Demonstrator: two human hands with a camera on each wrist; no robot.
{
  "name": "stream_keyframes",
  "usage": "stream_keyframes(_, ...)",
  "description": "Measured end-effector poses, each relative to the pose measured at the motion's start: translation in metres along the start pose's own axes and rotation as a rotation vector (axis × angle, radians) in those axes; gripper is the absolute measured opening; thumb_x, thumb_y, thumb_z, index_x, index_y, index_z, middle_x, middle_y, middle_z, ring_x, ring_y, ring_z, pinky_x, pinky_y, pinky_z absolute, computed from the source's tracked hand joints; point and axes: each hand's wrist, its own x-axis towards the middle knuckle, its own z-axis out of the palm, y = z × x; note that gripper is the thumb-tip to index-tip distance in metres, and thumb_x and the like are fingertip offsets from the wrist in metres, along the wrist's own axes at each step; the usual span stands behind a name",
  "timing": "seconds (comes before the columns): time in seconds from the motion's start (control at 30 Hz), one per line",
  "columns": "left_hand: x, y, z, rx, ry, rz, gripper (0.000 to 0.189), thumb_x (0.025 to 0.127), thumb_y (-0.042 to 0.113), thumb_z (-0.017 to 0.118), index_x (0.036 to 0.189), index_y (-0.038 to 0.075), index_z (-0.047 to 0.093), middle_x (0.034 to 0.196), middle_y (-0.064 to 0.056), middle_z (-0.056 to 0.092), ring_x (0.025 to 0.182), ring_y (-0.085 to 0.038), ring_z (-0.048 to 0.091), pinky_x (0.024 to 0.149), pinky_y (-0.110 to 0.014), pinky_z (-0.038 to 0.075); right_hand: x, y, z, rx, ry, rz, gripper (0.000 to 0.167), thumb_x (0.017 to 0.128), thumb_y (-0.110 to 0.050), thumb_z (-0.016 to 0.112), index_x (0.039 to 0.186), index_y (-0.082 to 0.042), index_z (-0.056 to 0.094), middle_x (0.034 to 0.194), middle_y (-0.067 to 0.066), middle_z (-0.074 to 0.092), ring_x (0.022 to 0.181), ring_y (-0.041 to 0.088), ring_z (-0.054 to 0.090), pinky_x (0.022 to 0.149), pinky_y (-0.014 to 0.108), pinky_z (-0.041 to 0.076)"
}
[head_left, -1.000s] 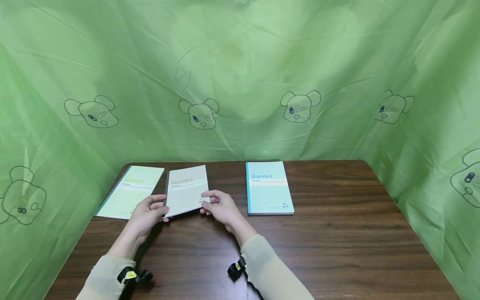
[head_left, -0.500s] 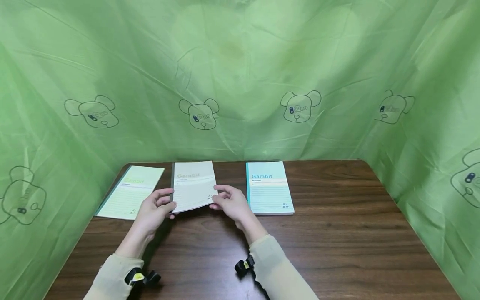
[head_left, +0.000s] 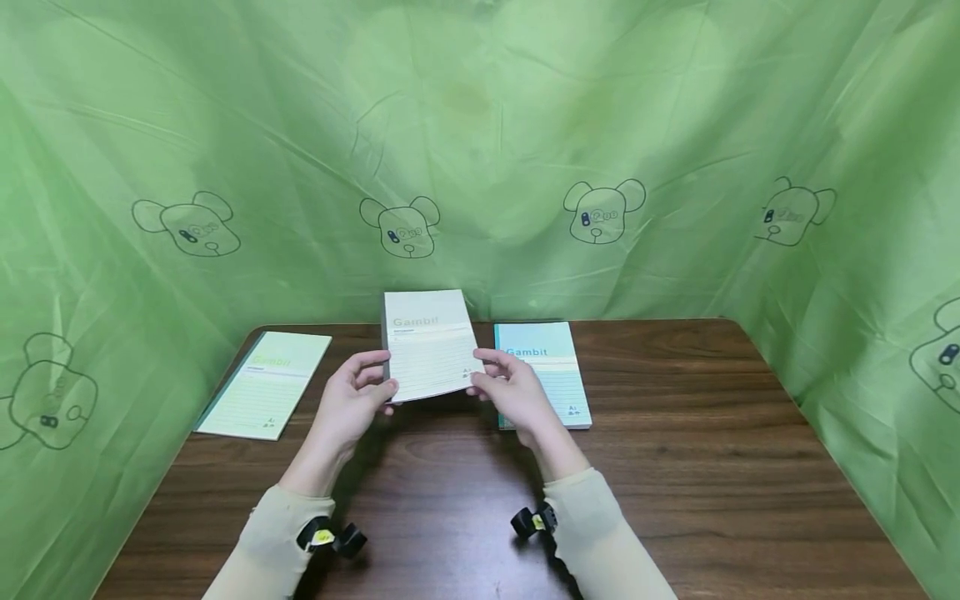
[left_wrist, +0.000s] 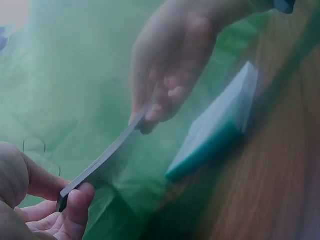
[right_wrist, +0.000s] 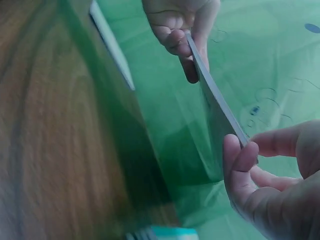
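Observation:
Both hands hold a grey-spined notebook with "Gambit" on its pale cover, lifted above the table. My left hand pinches its lower left edge, thumb on the cover and fingers beneath. At the lower right edge, my right hand pinches it the same way. Both wrist views show the notebook edge-on, slightly bowed, between the two hands. To the right, a blue-spined notebook lies on the table, partly covered by my right hand. On the left lies a green notebook, turned at a slant.
The dark wood table has its back edge against a green curtain printed with bear-head outlines. The curtain also runs along both sides. Black cameras are strapped on both wrists.
Both hands have moved the grey-spined notebook to the right and up, from beside the green one to just left of the blue one. The other two notebooks stay in place.

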Motion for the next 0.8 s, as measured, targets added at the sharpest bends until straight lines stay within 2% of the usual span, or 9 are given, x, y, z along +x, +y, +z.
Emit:
stream_keyframes(0.07,0.002,0.003,0.009,-0.017,-0.014,0.009,0.053,0.099,-0.012,0.068,0.150,-0.003,0.055,0.120,-0.024,0.070,0.080,-0.011,0.071,0.063,-0.027,0.060,-0.001,-0.004,-0.011,0.007,0.009,0.005,0.044,0.103,-0.002,0.069,0.147,-0.003,0.065,0.123,0.019,0.069,0.089,0.021,0.077,0.090,0.040,0.060)
stream_keyframes(0.13,0.004,0.006,0.018,-0.031,-0.031,0.019,0.052,0.099,-0.012,0.068,0.149,-0.003,0.056,0.121,-0.026,0.070,0.080,-0.012,0.071,0.063,-0.027,0.060,-0.002,-0.006,-0.022,0.005,0.010,0.005,0.045,0.103,-0.002,0.070,0.147,-0.004,0.066,0.127,0.019,0.067,0.088,0.019,0.077,0.090,0.040,0.059)
stream_keyframes(0.23,0.007,0.009,0.032,-0.034,-0.059,0.037,0.051,0.098,-0.012,0.068,0.147,-0.004,0.057,0.120,-0.028,0.070,0.078,-0.012,0.070,0.062,-0.027,0.059,-0.005,-0.010,-0.040,-0.006,0.004,0.000,0.047,0.102,-0.002,0.071,0.148,-0.001,0.064,0.128,0.020,0.065,0.085,0.017,0.077,0.086,0.035,0.058)
stream_keyframes(0.33,0.012,0.012,0.044,-0.010,-0.088,0.051,0.049,0.097,-0.011,0.070,0.145,-0.003,0.059,0.118,-0.026,0.071,0.076,-0.015,0.069,0.061,-0.028,0.058,-0.008,-0.014,-0.056,-0.039,0.015,-0.008,0.047,0.101,-0.001,0.072,0.148,0.000,0.064,0.126,0.019,0.063,0.083,0.017,0.078,0.076,0.025,0.054)
stream_keyframes(0.5,0.020,0.016,0.064,0.040,-0.120,0.059,0.056,0.095,-0.010,0.072,0.148,0.003,0.056,0.127,-0.023,0.069,0.076,-0.022,0.069,0.066,-0.037,0.061,-0.010,-0.019,-0.077,-0.106,0.044,-0.019,0.048,0.100,0.000,0.074,0.147,-0.001,0.066,0.127,0.020,0.062,0.081,0.015,0.077,0.072,0.023,0.051)
stream_keyframes(0.63,0.025,0.015,0.076,0.111,-0.127,0.065,0.057,0.095,-0.007,0.075,0.148,0.007,0.058,0.137,-0.018,0.065,0.085,-0.024,0.069,0.071,-0.040,0.060,-0.009,-0.020,-0.093,-0.138,0.046,-0.014,0.049,0.099,-0.002,0.076,0.147,-0.003,0.067,0.132,0.021,0.061,0.084,0.014,0.075,0.074,0.025,0.052)
stream_keyframes(0.8,0.031,0.005,0.086,0.178,-0.155,0.086,0.053,0.094,-0.004,0.078,0.143,0.009,0.063,0.137,-0.017,0.066,0.088,-0.024,0.066,0.071,-0.033,0.055,-0.010,-0.017,-0.115,-0.183,0.010,-0.022,0.051,0.096,-0.004,0.081,0.146,-0.003,0.068,0.134,0.021,0.066,0.091,0.013,0.071,0.083,0.026,0.055)
